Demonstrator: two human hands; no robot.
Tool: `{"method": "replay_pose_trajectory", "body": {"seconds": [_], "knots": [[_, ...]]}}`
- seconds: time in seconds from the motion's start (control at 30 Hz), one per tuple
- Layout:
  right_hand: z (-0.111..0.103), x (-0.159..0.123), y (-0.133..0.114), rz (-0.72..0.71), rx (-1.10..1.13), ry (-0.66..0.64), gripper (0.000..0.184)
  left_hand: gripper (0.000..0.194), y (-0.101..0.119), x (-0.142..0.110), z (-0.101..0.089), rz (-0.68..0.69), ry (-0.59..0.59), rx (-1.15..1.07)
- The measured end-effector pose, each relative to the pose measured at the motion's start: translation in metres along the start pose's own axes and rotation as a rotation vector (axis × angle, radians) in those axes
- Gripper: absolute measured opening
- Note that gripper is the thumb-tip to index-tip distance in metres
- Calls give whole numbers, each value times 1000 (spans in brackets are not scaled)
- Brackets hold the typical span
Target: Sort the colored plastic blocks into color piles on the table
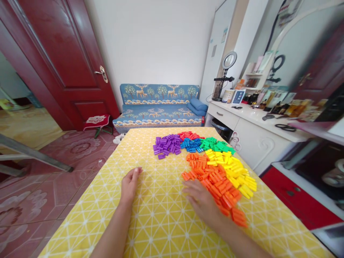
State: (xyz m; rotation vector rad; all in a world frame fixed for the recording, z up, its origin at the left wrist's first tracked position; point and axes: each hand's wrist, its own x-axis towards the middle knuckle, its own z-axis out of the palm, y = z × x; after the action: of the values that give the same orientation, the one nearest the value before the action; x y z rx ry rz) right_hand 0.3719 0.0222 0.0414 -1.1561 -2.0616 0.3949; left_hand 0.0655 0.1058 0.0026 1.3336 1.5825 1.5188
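Observation:
Small plastic blocks lie sorted by colour on a table with a yellow patterned cloth (161, 222): purple blocks (167, 144), red blocks (189, 135), blue blocks (191, 144), green blocks (215, 144), yellow blocks (236, 172) and orange blocks (215, 181). My right hand (202, 200) lies flat and open on the cloth, its fingers touching the near edge of the orange pile. Left of the piles, my left hand (129, 184) rests flat on bare cloth with its fingers together and extended, holding nothing.
A white dresser (249, 138) with bottles, a ring light (229, 60) and scissors stands to the right. A blue sofa (158, 105) is beyond the table, a dark red door (61, 61) and a small stool (97, 122) to the left.

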Motion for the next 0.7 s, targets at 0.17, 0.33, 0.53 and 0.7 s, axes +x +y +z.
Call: {"method": "replay_pose_trajectory", "body": {"seconds": [0.17,0.33,0.53,0.7], "knots": [[67,-25,-61,-111,125,-117,26,37,1,-1,5,64,-27,115],[76,-23,-63,-217,106,-99,22,37,2,-1,4,55,7,130],[83,-21,-57,-258,116,-44,18,37,2,1,5,20,14,128],[102,-22,-39,-310,135,11,14,36,4,0,4,34,5,131]]}}
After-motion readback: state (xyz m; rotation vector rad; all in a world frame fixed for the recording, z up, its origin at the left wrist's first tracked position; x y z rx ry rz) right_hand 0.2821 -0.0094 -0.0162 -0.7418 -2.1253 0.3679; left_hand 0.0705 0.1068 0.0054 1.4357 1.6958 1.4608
